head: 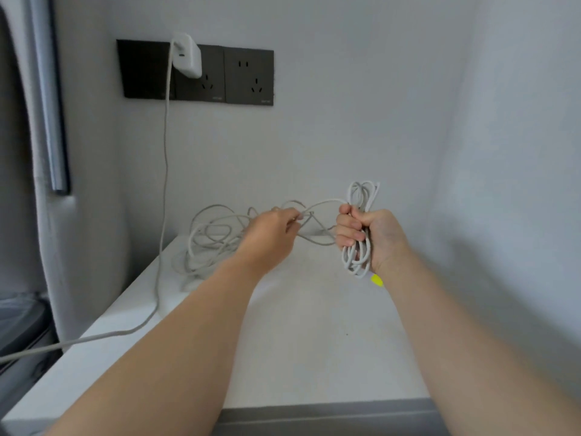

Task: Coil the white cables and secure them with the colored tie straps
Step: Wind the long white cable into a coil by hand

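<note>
In the head view, a white cable coil [361, 191] is gripped by the curled fingers [347, 226] of the right hand [374, 237] above the table [314, 341]; a strand [323, 203] is pinched by the left hand [273, 234], the tangled cable [207, 243] left on the table; a yellow tie strap [377, 280] is seen beside the right wrist

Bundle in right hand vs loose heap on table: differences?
The bundle is wound in tight, long loops; the heap sprawls in wide, tangled ones. The bundle stands upright in the right hand, off the table; the heap lies on it. Both are white cable; the left hand pinches a strand between them.
</note>
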